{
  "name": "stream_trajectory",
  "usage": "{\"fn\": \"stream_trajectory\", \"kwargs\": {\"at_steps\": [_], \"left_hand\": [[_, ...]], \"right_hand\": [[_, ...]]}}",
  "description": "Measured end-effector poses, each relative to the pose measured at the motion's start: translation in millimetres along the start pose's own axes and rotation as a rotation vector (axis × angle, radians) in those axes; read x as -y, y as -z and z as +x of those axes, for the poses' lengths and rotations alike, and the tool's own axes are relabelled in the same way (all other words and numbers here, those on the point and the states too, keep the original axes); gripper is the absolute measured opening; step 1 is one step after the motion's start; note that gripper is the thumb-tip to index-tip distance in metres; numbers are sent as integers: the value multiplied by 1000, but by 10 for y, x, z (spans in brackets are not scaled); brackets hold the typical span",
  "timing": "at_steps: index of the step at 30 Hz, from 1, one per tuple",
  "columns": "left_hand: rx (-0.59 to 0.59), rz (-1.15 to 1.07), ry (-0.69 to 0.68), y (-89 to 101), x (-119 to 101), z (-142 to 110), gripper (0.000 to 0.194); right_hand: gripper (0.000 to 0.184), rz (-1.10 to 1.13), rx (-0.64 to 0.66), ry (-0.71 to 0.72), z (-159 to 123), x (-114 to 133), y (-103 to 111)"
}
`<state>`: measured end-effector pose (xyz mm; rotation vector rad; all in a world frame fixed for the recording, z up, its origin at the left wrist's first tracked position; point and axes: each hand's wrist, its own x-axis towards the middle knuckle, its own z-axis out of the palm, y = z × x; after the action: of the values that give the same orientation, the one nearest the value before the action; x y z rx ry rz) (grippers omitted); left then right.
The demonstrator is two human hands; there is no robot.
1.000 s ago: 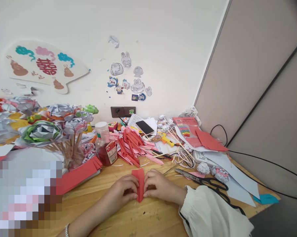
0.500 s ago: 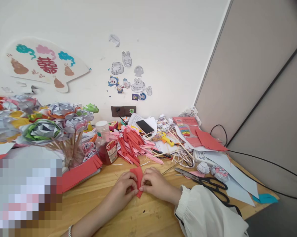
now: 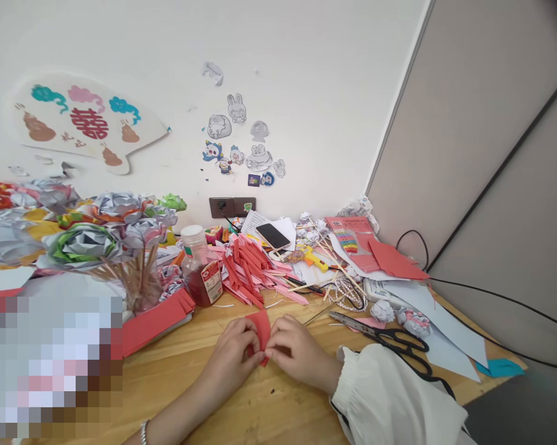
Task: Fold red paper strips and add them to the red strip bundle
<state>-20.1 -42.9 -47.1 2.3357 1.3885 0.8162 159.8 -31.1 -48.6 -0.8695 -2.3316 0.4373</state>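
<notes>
The wooden desk (image 3: 199, 395) carries a bunch of paper flowers (image 3: 86, 241) on the left. A heap of folded red and pink strips (image 3: 246, 269) lies beyond the hands, just beside a jar (image 3: 196, 269) of red contents. Black-handled scissors (image 3: 380, 335) rest near the right sleeve (image 3: 389, 392). Smaller is the red paper piece (image 3: 259, 326), low between both hands: the left hand (image 3: 239, 349) pinches its left side, and the right hand (image 3: 292, 349) grips its right edge, fingertips nearly meeting near its lower end.

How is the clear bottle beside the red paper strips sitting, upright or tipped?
Upright: the bottle stands on its base on the table, its white lid on top.
</notes>
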Motion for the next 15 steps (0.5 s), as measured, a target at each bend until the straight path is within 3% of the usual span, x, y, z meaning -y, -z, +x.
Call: {"fn": "stream_trajectory", "kwargs": {"at_steps": [3,8,15], "left_hand": [[1,2,14,-4,8,-3,10],[-47,52,51,-20,23,-6,9],[-19,67,88,7,-12,-7,9]], "right_hand": [[8,-77,53,189,-60,2,37],[12,-180,89,295,-115,-27,40],[11,-251,43,239,-97,-124,143]]}}
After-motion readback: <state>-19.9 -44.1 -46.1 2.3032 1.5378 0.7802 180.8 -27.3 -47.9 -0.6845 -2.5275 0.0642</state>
